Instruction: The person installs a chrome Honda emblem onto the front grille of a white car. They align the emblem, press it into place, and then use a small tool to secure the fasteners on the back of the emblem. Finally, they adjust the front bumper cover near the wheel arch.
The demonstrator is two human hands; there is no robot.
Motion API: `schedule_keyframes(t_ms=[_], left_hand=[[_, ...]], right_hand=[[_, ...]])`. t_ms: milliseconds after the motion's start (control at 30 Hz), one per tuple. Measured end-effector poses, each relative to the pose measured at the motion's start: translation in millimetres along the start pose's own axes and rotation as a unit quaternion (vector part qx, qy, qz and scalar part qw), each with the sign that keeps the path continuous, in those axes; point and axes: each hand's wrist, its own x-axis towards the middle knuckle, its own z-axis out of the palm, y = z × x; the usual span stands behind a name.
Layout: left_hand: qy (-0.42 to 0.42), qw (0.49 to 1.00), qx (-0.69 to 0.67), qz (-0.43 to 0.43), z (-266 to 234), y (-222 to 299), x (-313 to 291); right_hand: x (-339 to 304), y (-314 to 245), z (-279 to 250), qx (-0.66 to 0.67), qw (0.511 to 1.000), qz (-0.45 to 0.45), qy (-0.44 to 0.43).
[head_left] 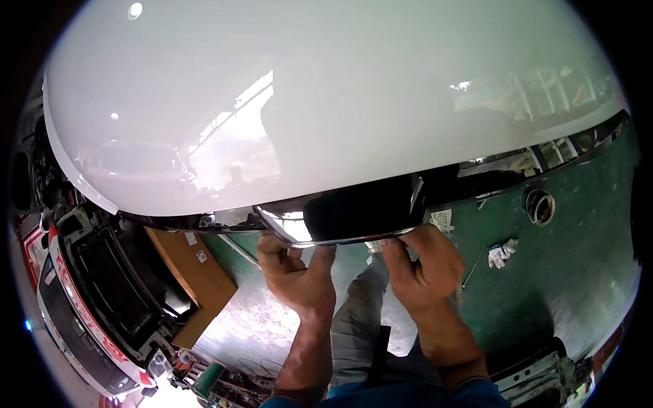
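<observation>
A large glossy white car body panel point(354, 88) spans the upper view. Along its near edge runs a shiny black trim strip point(496, 171), with a deeper black centre section point(367, 211) that mirrors light. My left hand point(296, 275) is closed at the lower left edge of this section, thumb up against the rim and fingers curled partly out of sight. At the lower right edge, my right hand point(425, 265) pinches the rim between thumb and bent fingers. Some fingertips are hidden behind the trim.
On the green floor point(524, 272) at right lie a pair of work gloves point(502, 253), a thin rod point(474, 268) and a round ring-like object point(541, 207). A cardboard box point(194, 279) and a partly stripped red-and-white vehicle point(85, 319) stand at left. Metal parts point(534, 381) sit at lower right.
</observation>
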Motion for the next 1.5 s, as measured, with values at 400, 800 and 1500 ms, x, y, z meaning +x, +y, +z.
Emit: schedule_keyframes(t_ms=[400, 800, 1500], left_hand=[[-0.027, 0.999, 0.018, -0.014, 16.2, 25.6, 1.9], [-0.073, 0.996, 0.019, -0.05, 0.1, 52.1, 0.1], [-0.127, 0.963, -0.058, -0.229, 1.3, 81.6, 12.8]], right_hand=[[-5.1, -7.2, 1.8, -0.038, 0.996, 0.063, 0.048], [-5.9, -21.0, -8.7, 0.189, 0.936, 0.294, 0.041], [9.2, -47.4, 5.2, 0.216, 0.897, 0.384, 0.035]])
